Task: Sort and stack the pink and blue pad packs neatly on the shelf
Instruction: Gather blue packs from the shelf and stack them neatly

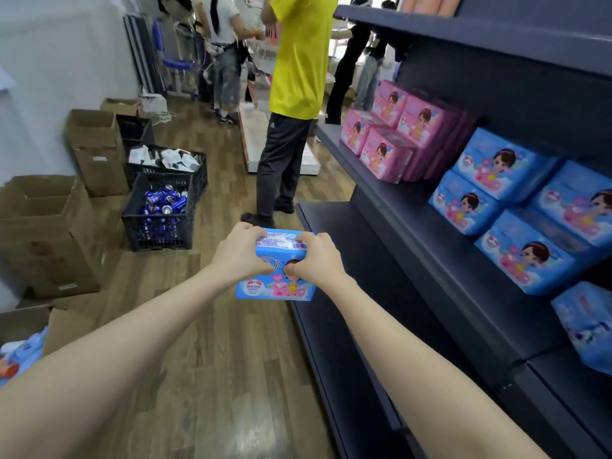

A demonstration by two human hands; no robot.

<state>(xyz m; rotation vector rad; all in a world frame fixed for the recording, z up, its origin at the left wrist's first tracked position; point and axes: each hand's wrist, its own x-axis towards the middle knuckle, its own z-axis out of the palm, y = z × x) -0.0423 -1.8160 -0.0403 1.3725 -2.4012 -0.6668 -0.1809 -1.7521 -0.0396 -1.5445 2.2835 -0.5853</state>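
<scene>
Holds a blue pack [275,273] out at arm's length, above the wood-grain floor [231,359] and just left of the dark metal shelf [414,207]. Soft, glossy plastic wrap, plump and rectangular, printed with a cartoon girl and pink hearts, with a white barcode label along the top edge.

Grips it from both sides near the top. Left hand [243,251] curled round the upper left corner, right hand [318,258] curled round the upper right. Fingers hooked over the top edge, thumbs pressed onto the printed face, almost touching each other. Bare forearms stretched straight forward, converging on the pack.

On the middle shelf board, at the far end, pink packs [397,137] of the same puffy shape, stacked two high. Nearer along the same board, blue packs [516,207] piled in two layers, printed faces turned outward and somewhat tilted.

On the floor to the left, a black plastic lattice crate [162,213] of shiny blue cans, beside open brown cardboard boxes [49,233]. Farther down the aisle, a person [298,61] in a yellow shirt and dark trousers, standing.
</scene>
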